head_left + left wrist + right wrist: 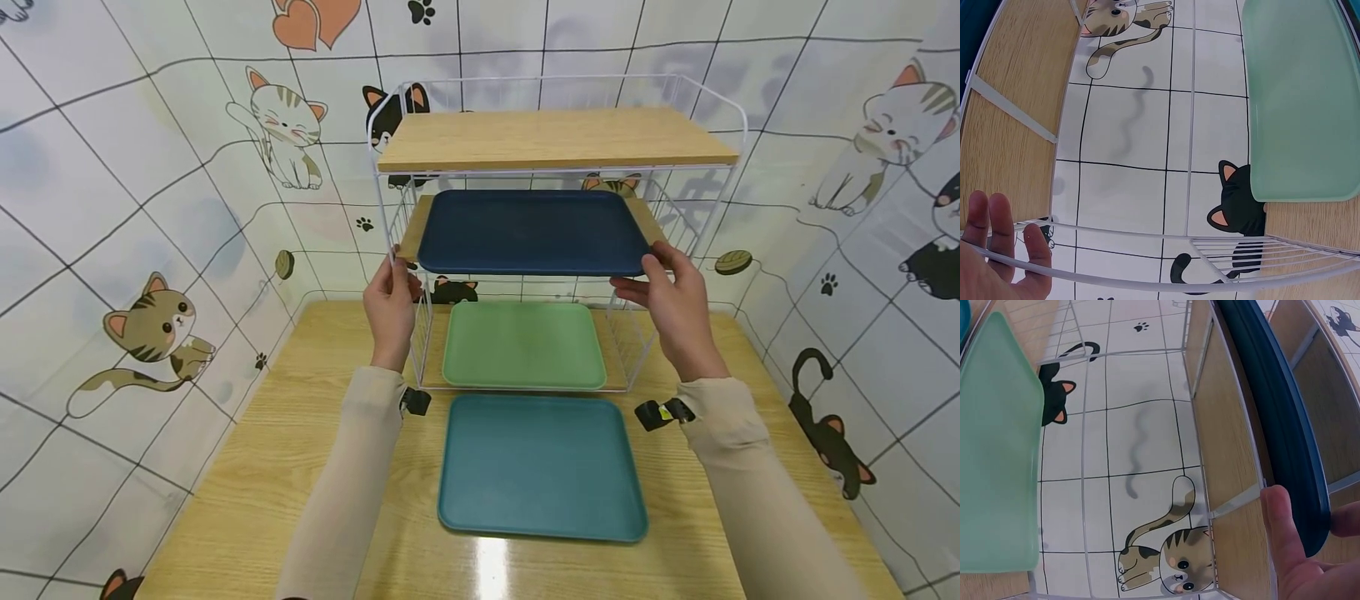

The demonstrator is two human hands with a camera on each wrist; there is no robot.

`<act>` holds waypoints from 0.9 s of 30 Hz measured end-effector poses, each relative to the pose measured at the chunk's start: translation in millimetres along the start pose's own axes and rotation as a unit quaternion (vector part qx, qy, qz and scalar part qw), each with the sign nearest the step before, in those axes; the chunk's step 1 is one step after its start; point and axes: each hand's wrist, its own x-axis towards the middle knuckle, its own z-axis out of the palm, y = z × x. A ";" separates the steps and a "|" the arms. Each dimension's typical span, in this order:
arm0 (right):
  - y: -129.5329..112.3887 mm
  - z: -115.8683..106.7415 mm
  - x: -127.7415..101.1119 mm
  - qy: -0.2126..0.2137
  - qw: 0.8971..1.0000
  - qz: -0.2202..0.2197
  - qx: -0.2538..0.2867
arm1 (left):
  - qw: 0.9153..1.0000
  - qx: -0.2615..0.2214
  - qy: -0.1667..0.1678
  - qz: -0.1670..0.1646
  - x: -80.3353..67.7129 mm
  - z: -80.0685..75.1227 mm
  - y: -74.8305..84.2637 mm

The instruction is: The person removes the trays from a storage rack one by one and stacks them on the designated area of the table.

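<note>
Navy tray: long axis left–right, on middle shelf. Right hand pinches its near-right corner; left hand grips shelf (near-left corner).

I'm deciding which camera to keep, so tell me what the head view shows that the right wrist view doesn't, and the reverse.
Only the head view shows the left hand, the upper face of the top board and the orange hearts on the wall.

Only the right wrist view shows the middle shelf's underside, with a white crossbar over it.

Both show the right hand holding the dark blue tray, plus the green tray.
</note>
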 end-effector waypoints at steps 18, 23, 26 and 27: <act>-13.5 3.7 7.5 -0.013 0.995 0.048 0.088 | 1.000 0.009 -0.001 0.007 0.4 0.6 0.3; -14.1 3.0 7.6 -0.020 0.993 0.050 0.105 | 1.000 0.011 -0.001 0.004 -0.1 0.4 0.5; -14.5 2.3 7.0 -0.024 0.992 0.050 0.114 | 1.000 0.011 -0.002 0.005 -0.4 0.1 0.4; -14.6 2.2 6.9 -0.026 0.991 0.050 0.118 | 1.000 0.011 -0.003 0.006 -0.4 0.0 0.2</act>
